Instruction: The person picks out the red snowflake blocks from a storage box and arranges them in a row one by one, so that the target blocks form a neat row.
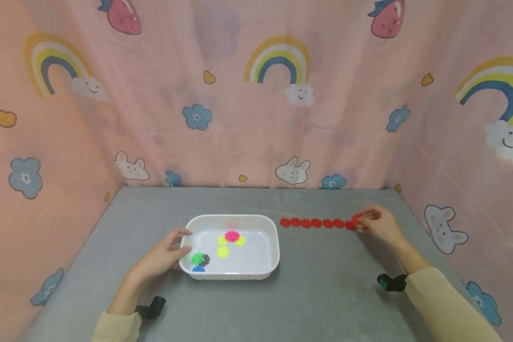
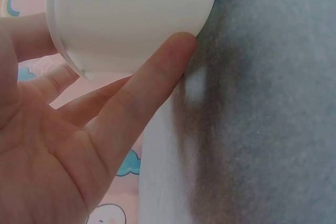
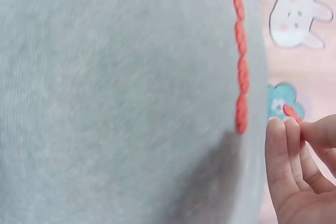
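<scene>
A white rectangular tray (image 1: pixel 252 274) sits on the table with a few notched plastic discs in it. My left hand (image 1: pixel 164 254) grips the tray's left end; in the left wrist view its fingers (image 2: pixel 157 77) lie against the outer wall. To the tray's right, several red notched discs (image 1: pixel 316 223) form a nearly straight row. At the row's right end, my right hand (image 1: pixel 380 225) pinches one more red disc (image 1: pixel 356 218). The right wrist view shows that disc (image 3: pixel 292 112) between thumb and fingertips, raised off the table, mostly covered by the fingers.
Inside the tray lie yellow discs (image 1: pixel 223 251), a pink disc (image 1: pixel 232 236), a green disc (image 1: pixel 197 258), a dark disc (image 1: pixel 204 260) and a blue disc (image 1: pixel 198 269). The grey table (image 1: pixel 316 299) meets a pink patterned curtain (image 1: pixel 239 142) at the back and sides.
</scene>
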Action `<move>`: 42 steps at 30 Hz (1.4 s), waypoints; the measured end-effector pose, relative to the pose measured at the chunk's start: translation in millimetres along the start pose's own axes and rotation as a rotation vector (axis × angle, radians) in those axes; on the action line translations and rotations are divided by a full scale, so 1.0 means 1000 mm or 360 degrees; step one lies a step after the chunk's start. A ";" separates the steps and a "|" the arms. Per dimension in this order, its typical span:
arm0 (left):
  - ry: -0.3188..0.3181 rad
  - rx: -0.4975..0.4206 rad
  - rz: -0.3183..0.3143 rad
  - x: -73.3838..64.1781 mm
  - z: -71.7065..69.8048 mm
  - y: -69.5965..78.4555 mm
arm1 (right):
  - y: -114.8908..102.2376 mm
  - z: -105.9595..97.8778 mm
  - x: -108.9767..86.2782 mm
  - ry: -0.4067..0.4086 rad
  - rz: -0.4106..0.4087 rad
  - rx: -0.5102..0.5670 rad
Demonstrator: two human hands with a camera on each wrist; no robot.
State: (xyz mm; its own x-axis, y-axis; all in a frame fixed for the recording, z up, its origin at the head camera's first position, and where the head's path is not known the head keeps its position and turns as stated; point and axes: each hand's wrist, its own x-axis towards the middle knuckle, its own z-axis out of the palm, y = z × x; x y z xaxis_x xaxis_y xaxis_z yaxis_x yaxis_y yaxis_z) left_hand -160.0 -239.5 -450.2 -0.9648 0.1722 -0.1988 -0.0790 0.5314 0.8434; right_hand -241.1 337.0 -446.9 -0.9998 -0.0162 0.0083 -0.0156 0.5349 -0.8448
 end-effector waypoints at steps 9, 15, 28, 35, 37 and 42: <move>0.0007 0.0007 -0.0014 0.001 0.000 -0.001 | 0.026 -0.002 0.007 0.0060 0.0208 0.0043; 0.0000 -0.0001 -0.0005 0.001 0.000 0.000 | 0.032 0.000 0.008 0.0079 0.0279 -0.0035; 0.0019 0.0038 -0.0033 0.001 0.001 0.005 | 0.022 -0.002 0.001 0.0076 0.0106 -0.0325; 0.0039 0.0132 -0.0014 -0.002 -0.001 0.008 | -0.004 0.015 -0.007 0.0075 -0.0049 -0.0445; 0.0072 0.0213 0.0007 -0.003 -0.001 0.008 | -0.011 0.020 -0.011 0.0072 -0.0102 -0.0487; 0.0194 0.0344 0.0040 -0.009 0.001 0.009 | -0.031 0.034 -0.023 0.0072 -0.0202 -0.0544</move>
State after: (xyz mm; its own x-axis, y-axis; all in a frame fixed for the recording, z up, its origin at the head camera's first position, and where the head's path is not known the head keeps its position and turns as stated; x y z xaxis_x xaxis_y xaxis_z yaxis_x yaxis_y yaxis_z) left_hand -152.4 -235.7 -441.2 -0.9900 0.0932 -0.1061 -0.0115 0.6955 0.7184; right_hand -217.5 291.9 -438.8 -0.9890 -0.0674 0.1319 -0.1344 0.7827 -0.6078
